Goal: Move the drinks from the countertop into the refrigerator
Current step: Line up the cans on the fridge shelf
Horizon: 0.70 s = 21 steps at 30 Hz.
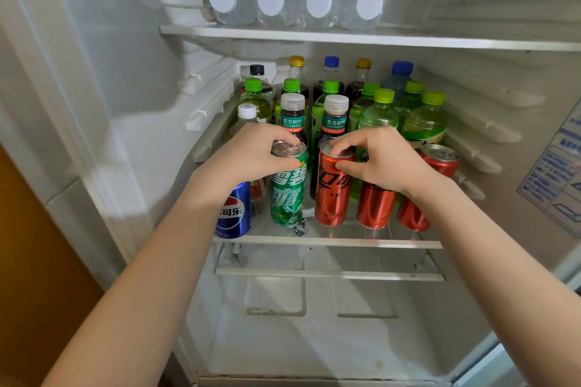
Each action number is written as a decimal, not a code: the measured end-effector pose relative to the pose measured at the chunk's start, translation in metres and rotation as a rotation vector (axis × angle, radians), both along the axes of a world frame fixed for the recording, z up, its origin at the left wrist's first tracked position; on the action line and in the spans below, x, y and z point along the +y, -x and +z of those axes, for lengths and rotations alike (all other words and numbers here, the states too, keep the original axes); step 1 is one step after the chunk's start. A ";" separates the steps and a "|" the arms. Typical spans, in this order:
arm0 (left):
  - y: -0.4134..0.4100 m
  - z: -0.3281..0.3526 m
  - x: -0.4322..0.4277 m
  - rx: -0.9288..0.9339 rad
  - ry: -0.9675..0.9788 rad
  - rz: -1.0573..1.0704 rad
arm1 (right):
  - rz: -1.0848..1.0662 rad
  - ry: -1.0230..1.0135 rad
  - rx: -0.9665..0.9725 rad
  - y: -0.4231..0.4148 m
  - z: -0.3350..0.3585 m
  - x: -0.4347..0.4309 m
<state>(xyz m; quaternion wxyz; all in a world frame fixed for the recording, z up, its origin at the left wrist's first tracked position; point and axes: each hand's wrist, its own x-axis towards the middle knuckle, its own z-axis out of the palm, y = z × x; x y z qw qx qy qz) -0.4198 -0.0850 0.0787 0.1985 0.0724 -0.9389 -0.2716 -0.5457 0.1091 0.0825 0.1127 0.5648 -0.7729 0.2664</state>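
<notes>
Gripping the green can (287, 195) round its top rim, the left hand (251, 154) curls its thumb and fingers over the lid, with the forearm coming in from the lower left. Just to the right of the green can, the right hand (383, 160) pinches the rim of a red can (333, 195) in the same way, fingertips on the lid and thumb against the side. Both cans stand upright at the front of the middle shelf (327, 242) inside the open refrigerator (125, 72), and whether their bases rest fully on the glass cannot be told. Just left of the green can stands a blue can (234, 214), partly hidden by the left wrist. Further right of the green can, past the held red one, two more red cans (375, 207) stand in the same front row, the outer one (440, 163) partly behind the right forearm. Directly behind the green can stand two dark tea bottles with pale caps (292, 116), and around and behind those a crowd of green-capped bottles (424, 122). Behind these, at the back wall, stand dark soda bottles with yellow, blue and black caps (331, 66). Above the green can, on the upper shelf (314, 36), four clear water bottles (270, 0) lie on their sides with white caps facing outward. Far to the right of the green can, a printed label (559, 173) is stuck to the inner wall. Below the green can, a bare rail (330, 275) crosses the compartment.
</notes>
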 end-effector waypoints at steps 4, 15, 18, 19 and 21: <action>0.001 -0.001 0.003 0.029 0.016 0.034 | 0.002 0.020 -0.034 0.000 -0.003 0.000; -0.035 -0.033 0.019 0.541 0.131 0.271 | -0.064 0.068 0.022 0.002 0.000 -0.001; -0.046 -0.067 0.036 0.802 0.094 0.433 | -0.115 0.037 0.092 0.003 0.000 -0.004; -0.048 -0.079 0.041 0.799 0.078 0.466 | -0.131 0.006 0.121 0.002 -0.001 -0.005; -0.049 -0.100 0.049 0.734 0.038 0.489 | -0.135 -0.036 0.121 0.003 -0.002 -0.008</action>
